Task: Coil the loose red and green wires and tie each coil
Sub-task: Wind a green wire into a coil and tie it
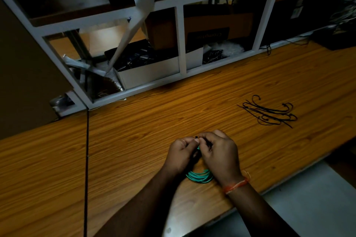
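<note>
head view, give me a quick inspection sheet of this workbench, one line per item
surface: wooden table with a dark seam running front to back on the left.
job's things: green wire coil between the wrists; a black tie pinched above it; no red wire seen.
clutter: pile of spare black ties on the right of the table.
grippers: left hand and right hand both curled at the top of the coil, working the tie; orange thread on the right wrist.
cables: thin dark cords at the far right.
surroundings: white shelf frame with boxes and dim, unclear contents.
</note>
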### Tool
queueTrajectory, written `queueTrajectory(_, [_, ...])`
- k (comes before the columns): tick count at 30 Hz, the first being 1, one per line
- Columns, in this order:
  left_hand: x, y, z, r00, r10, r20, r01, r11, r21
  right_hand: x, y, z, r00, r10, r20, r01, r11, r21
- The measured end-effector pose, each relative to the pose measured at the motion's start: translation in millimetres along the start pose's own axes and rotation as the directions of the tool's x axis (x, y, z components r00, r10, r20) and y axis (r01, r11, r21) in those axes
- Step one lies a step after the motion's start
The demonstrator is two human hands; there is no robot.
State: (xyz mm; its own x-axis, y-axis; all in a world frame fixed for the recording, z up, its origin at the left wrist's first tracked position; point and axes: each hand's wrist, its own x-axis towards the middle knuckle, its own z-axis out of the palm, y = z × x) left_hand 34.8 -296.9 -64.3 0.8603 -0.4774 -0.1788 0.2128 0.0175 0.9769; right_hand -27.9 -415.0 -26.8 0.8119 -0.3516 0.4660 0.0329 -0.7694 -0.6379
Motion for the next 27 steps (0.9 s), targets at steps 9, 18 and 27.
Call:
queueTrajectory(9, [-2.4, 1.9, 0.1, 1.0, 0.011, 0.0, -0.011, 1.0, 0.013, -2.0, -0.6, -0.8, 1.0, 0.023, 0.002, -0.023, 1.0, 0.008])
queueTrajectory(18, [-2.9, 2.5, -0.1, 1.0, -0.003, 0.013, 0.003, 1.0, 0.005, -0.7, -0.5, -0.4, 0.999, 0.039, 0.027, -0.039, 0.999, 0.002])
queueTrajectory(27, [-3.3, 0.4, -0.5, 0.999, 0.029, 0.035, -0.029, 1.0, 0.005, 4.0, -2.3, 0.7, 0.997, 0.03, 0.076, -0.026, 0.998, -0.052])
